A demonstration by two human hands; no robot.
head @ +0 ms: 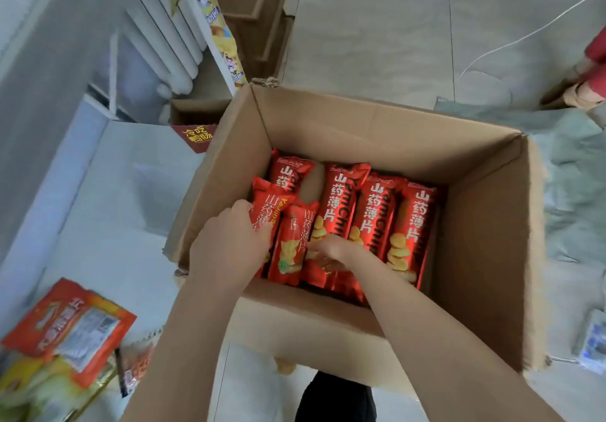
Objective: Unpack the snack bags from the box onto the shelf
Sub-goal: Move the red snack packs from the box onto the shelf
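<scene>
Hands are reaching into the open brown cardboard box (377, 133): I am seeing the left hand (229, 244) gripping a red foil yam-chip bag (267, 211) against the left wall, the right hand (331, 252) pinching the neighbouring red bag (290, 244). Three more red bags (373, 218) are lying rightward; the white shelf top (124, 198) is sitting open alongside.

Pale tiled floor (377, 28); white radiator (164, 38) left; wooden crates (255, 18) behind.
</scene>
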